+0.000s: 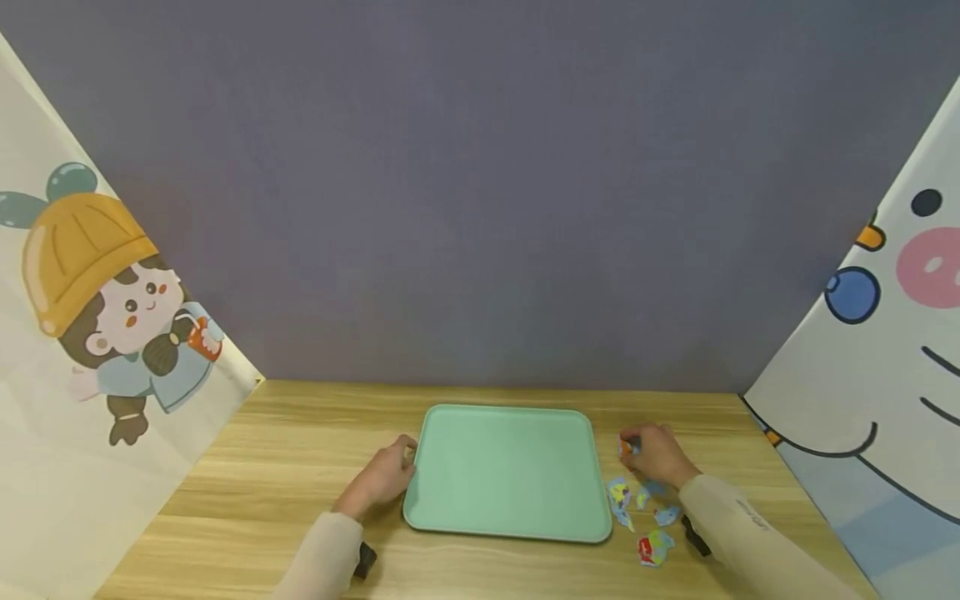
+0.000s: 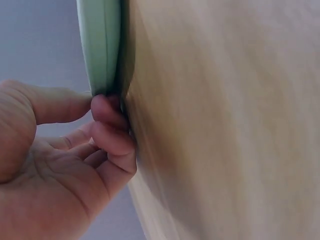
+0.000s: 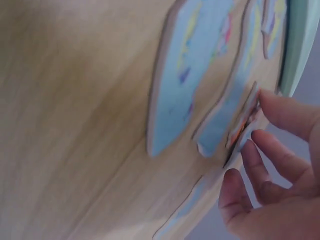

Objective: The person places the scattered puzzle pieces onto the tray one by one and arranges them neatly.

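A pale green tray (image 1: 510,475) lies on the wooden table. At its left edge, my left hand (image 1: 386,475) pinches the rim (image 2: 102,50) between thumb and curled fingers, as the left wrist view shows. Just right of the tray, my right hand (image 1: 662,455) pinches a small puzzle piece (image 1: 627,447) with orange on it. In the right wrist view that piece (image 3: 242,127) is tilted between thumb and fingertips, partly hidden by them. Nearer to me lie several light-blue, irregular puzzle pieces, among them a yellow-and-purple one (image 1: 619,493) and a red-and-green one (image 1: 655,548).
The wooden table (image 1: 247,483) meets a dark grey wall panel (image 1: 480,208) at the back. White cloths with cartoon figures hang on the left (image 1: 45,467) and right (image 1: 825,400). A black wrist device (image 1: 365,560) sits under the left sleeve.
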A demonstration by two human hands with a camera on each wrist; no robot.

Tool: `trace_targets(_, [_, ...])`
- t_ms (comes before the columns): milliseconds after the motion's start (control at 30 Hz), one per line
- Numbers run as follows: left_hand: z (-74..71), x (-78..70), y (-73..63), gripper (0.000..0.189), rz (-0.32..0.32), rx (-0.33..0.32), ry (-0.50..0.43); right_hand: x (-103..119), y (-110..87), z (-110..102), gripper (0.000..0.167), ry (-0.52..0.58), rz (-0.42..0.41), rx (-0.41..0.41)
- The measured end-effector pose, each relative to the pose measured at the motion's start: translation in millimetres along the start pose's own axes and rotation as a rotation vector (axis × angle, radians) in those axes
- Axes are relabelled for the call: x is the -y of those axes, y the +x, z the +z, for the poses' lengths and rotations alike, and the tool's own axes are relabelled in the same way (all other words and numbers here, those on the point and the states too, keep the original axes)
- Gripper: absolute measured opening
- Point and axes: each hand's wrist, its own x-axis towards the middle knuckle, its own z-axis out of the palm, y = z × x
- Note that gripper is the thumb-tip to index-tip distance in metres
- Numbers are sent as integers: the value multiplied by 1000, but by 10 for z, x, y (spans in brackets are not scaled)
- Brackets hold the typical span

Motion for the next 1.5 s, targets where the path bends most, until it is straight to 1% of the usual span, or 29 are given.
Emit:
trace_targets(67, [0, 2, -2, 39, 13, 3, 1, 13, 17, 10, 35, 14, 45, -2])
trace_targets(200, [4, 12, 7, 40, 16, 14, -7, 26, 37, 27, 29, 42, 119, 6])
trace_targets(267, [6, 17, 14, 40, 13, 23, -11, 23, 47, 38, 27, 70, 145, 7])
trace_targets(367, [4, 19, 19, 40, 14, 35, -13, 15, 56, 57, 25, 142, 186, 4])
trace_targets(433, [3, 18, 21, 39, 13, 38, -11, 7, 67, 65, 24, 169, 180, -14])
trace_targets(533, [-2, 11, 25, 39, 4, 44, -6, -1, 83, 67, 24, 210, 132, -44])
trace_targets(633, [-15, -1, 26, 39, -16, 57, -10, 14, 91, 48, 24, 220, 60, -89])
trace_targets(800, [-44, -7, 17, 39, -22, 75, -24, 120, 108, 35, 24, 193, -41, -162])
trace_targets(867, [-45, -5, 15, 39, -21, 80, -26, 188, 124, 52, 24, 191, -84, -176])
trace_targets(1000, [-33, 1, 24, 38, -33, 80, -24, 337, 169, 109, 26, 186, -160, -177])
trace_targets(1133, [-31, 10, 32, 36, -37, 72, -19, 494, 222, 169, 26, 195, -195, -162])
trace_targets(1233, [-26, 13, 30, 37, -32, 68, -28, 607, 274, 220, 24, 192, -222, -169])
trace_targets(1367, [-27, 13, 24, 39, -21, 66, -38, 751, 374, 325, 23, 199, -246, -164])
trace_targets(1500, [-41, 5, 25, 40, -2, 67, -27, 901, 483, 453, 23, 238, -233, -114])
